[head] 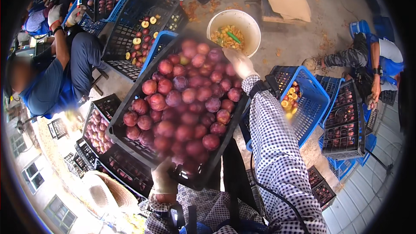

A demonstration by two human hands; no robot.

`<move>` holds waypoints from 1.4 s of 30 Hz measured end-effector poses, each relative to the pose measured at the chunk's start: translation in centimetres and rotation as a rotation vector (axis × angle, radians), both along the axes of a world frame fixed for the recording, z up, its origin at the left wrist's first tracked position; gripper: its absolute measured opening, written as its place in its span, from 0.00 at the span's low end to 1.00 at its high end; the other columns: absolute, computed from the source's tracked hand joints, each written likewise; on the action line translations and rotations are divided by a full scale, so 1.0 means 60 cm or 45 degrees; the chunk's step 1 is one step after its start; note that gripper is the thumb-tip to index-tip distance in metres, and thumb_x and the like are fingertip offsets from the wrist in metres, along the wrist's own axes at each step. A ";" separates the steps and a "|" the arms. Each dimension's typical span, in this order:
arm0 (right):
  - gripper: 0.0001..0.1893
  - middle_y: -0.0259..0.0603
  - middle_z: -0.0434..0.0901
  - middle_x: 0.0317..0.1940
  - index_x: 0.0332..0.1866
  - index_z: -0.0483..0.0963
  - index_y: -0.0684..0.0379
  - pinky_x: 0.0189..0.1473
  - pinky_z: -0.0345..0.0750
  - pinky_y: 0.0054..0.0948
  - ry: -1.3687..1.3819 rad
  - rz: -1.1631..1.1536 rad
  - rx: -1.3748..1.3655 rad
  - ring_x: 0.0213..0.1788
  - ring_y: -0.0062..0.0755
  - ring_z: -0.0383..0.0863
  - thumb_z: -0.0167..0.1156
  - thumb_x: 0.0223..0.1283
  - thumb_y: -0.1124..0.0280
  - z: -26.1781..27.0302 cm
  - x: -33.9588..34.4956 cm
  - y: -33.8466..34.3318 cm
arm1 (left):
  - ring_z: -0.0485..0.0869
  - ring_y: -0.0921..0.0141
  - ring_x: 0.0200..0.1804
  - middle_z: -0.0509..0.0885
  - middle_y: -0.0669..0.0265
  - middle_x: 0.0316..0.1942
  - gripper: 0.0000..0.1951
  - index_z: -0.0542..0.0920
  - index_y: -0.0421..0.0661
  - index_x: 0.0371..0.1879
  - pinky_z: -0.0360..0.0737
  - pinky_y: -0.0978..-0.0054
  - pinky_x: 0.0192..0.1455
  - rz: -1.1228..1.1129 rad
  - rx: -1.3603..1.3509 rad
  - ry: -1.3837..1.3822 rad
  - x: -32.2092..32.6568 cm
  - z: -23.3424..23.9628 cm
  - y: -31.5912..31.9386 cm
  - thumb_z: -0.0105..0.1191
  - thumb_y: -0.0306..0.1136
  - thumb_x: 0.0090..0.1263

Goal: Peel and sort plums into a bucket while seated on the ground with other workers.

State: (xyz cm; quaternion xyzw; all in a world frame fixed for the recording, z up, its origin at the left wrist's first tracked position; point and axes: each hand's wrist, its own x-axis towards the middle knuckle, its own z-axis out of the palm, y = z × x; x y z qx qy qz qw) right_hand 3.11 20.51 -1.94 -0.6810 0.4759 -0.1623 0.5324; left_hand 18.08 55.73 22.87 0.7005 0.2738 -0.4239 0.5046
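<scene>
A black plastic crate [130, 148] full of whole reddish-purple plums [188, 95] is held tilted in front of me. My left hand [163, 177], in a pale glove, grips its near rim at the bottom of the picture. My right hand [240, 62], also gloved, lies against the far right side of the crate, its fingers at the rim. Part of the plum heap is blurred. Just beyond my right hand stands a white bucket [255, 19] holding orange-yellow scraps and a green-handled tool [234, 37].
A black crate [113, 44] with whole and halved plums stands at upper left. At right, a blue crate [308, 104] holds cut plums. Stacked crates [344, 126] stand farther right. Co-workers sit left [48, 81] and right [390, 55]. A straw hat [120, 190] lies lower left.
</scene>
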 end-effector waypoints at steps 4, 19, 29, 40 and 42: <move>0.26 0.51 0.77 0.63 0.62 0.77 0.54 0.69 0.68 0.41 0.388 0.451 -0.671 0.67 0.53 0.73 0.53 0.70 0.47 0.009 -0.023 0.011 | 0.73 0.75 0.25 0.72 0.73 0.23 0.06 0.74 0.51 0.32 0.80 0.69 0.35 -0.071 0.013 0.003 -0.002 -0.003 -0.005 0.55 0.32 0.72; 0.15 0.42 0.89 0.37 0.46 0.84 0.55 0.45 0.84 0.40 1.092 -0.290 -0.106 0.39 0.43 0.89 0.54 0.69 0.58 0.337 -0.545 0.414 | 0.73 0.75 0.26 0.71 0.74 0.22 0.06 0.74 0.53 0.35 0.73 0.65 0.31 -0.372 -0.414 -0.261 0.014 -0.206 0.097 0.59 0.29 0.67; 0.16 0.45 0.89 0.37 0.40 0.85 0.55 0.43 0.83 0.44 1.317 -0.315 0.287 0.40 0.49 0.89 0.55 0.67 0.55 0.363 -0.626 0.416 | 0.72 0.71 0.20 0.73 0.70 0.22 0.09 0.73 0.49 0.34 0.70 0.71 0.21 0.188 -0.364 0.022 -0.010 -0.106 0.025 0.59 0.25 0.61; 0.20 0.50 0.88 0.37 0.34 0.86 0.55 0.43 0.83 0.48 1.479 0.425 -0.103 0.42 0.54 0.88 0.57 0.64 0.50 0.069 -0.759 0.125 | 0.79 0.71 0.27 0.80 0.66 0.28 0.03 0.79 0.42 0.35 0.79 0.74 0.28 0.198 0.060 -0.039 -0.041 0.027 -0.025 0.56 0.26 0.64; 0.22 0.51 0.88 0.37 0.35 0.86 0.56 0.45 0.83 0.45 1.159 0.087 0.193 0.43 0.51 0.88 0.58 0.64 0.47 0.155 -0.575 0.081 | 0.82 0.71 0.30 0.83 0.66 0.31 0.05 0.82 0.42 0.37 0.80 0.73 0.31 -0.057 0.029 -0.185 -0.003 0.029 -0.043 0.57 0.27 0.64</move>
